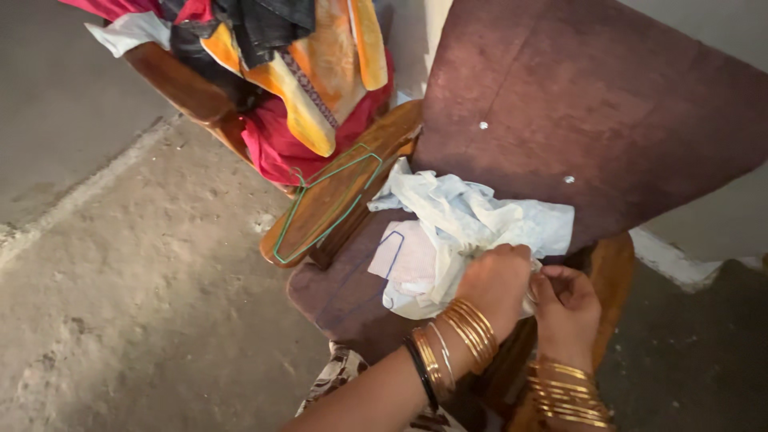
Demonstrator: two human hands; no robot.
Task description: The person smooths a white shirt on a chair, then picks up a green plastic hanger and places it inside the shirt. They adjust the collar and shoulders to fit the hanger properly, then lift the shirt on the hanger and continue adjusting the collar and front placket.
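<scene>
**Both hands gripping white cloth on chair seat**

Bangled left hand and right hand are both closed on one white cloth, pinching its near edge. Cloth lies bunched on the chair seat. Judgement: keep both pinches firm and spread apart so the fabric opens evenly. Left of chair: one green hanger on the armrest, one heap of coloured clothes beyond.

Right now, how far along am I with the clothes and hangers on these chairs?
Nothing looks hung yet. Both hands, left hand and right hand, grip the white garment on the brown chair. The green wire hanger lies bare on the armrest, and the colourful clothes pile waits behind.
</scene>
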